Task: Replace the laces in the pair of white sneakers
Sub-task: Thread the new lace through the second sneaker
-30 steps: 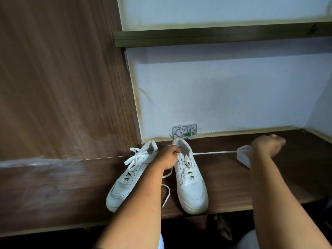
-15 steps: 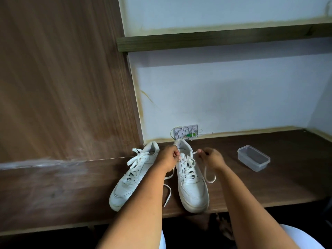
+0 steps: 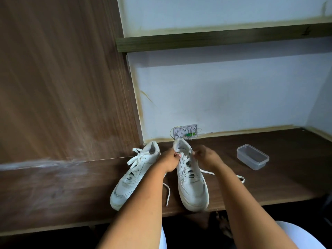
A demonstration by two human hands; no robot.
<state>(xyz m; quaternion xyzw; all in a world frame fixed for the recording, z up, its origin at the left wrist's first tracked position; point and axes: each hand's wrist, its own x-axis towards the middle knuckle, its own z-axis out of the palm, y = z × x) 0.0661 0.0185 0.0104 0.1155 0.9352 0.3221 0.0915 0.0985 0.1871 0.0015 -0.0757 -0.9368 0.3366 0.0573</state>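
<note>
Two white sneakers on the wooden desk (image 3: pixel 269 186): I see the right sneaker (image 3: pixel 193 186) lying toe toward me, the left sneaker (image 3: pixel 129 182) angled toe near-left. My left hand (image 3: pixel 169 161) grips the collar; my right hand (image 3: pixel 206 156) pinches the lace (image 3: pixel 239 177). No legible branding
</note>
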